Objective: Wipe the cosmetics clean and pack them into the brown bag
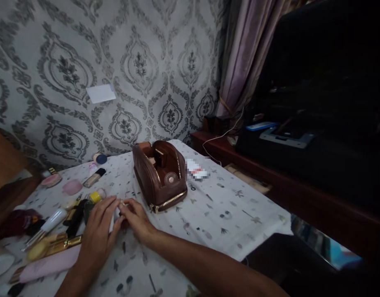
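Brown bag [146, 178] open beyond the grip, some items [161, 159] inside, cosmetics [54, 219] outside leftward, left hand [99, 222] near right hand [137, 219], can't tell what's held.

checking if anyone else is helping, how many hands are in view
2: the left hand beside the yellow cap, the right hand near the open brown bag. No others show.

We saw grey wallpaper [143, 68] with dark ornate medallions, a lilac curtain [244, 53] beside it, dim light, and a patterned white cloth [217, 206] over the counter near a reddish-brown shelf [236, 156].
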Action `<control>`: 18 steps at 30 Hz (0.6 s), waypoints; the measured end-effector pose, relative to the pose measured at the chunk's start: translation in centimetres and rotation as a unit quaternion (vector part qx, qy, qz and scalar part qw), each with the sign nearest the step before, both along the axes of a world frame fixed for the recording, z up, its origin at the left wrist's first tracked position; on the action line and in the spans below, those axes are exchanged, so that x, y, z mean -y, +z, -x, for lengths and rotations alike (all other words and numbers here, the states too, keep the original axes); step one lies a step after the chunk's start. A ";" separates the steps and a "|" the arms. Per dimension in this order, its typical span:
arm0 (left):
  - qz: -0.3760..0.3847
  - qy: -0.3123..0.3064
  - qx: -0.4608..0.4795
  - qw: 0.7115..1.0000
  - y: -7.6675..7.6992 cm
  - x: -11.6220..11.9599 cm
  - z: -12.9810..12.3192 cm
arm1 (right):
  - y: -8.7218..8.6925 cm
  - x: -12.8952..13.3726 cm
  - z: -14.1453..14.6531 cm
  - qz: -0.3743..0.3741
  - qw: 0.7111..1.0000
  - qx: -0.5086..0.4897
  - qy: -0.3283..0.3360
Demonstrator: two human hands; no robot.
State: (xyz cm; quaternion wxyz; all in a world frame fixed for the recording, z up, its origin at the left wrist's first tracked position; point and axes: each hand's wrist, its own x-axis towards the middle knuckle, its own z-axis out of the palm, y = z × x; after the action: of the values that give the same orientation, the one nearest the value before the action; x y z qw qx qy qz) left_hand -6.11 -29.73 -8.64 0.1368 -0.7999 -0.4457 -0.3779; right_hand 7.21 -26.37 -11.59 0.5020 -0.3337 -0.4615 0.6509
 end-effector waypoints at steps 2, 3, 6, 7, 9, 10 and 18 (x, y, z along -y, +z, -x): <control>0.022 0.016 0.026 0.999 -0.4 -0.2 0.6 | 0.2 0.4 0.0 -0.008 1.000 0.003 0.022; 0.040 0.024 0.047 0.998 -0.4 -0.2 0.9 | 0.4 0.7 0.0 -0.011 0.999 0.003 0.036; 0.095 0.042 0.122 0.987 -0.1 0.3 1.4 | 1.0 1.2 -0.2 -0.025 0.998 0.002 0.062; 0.114 0.050 0.148 0.981 0.1 0.4 1.4 | 1.1 1.3 -0.3 -0.038 0.997 0.006 0.065; 0.155 0.068 0.198 0.965 0.4 0.6 1.3 | 1.4 1.5 -0.4 -0.066 0.996 0.014 0.063; 0.174 0.076 0.222 0.956 0.6 0.7 1.3 | 1.5 1.6 -0.5 -0.079 0.995 0.017 0.061; 0.255 0.084 0.328 0.906 0.6 0.2 2.6 | 1.8 1.5 -0.7 -0.153 0.987 0.000 0.047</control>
State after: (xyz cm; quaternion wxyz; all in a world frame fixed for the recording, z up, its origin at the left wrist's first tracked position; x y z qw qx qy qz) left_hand -8.67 -29.91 -8.05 -0.1946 -0.5976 -0.6122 -0.4798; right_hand 7.87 -27.90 -9.81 0.5162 -0.2307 -0.5707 0.5955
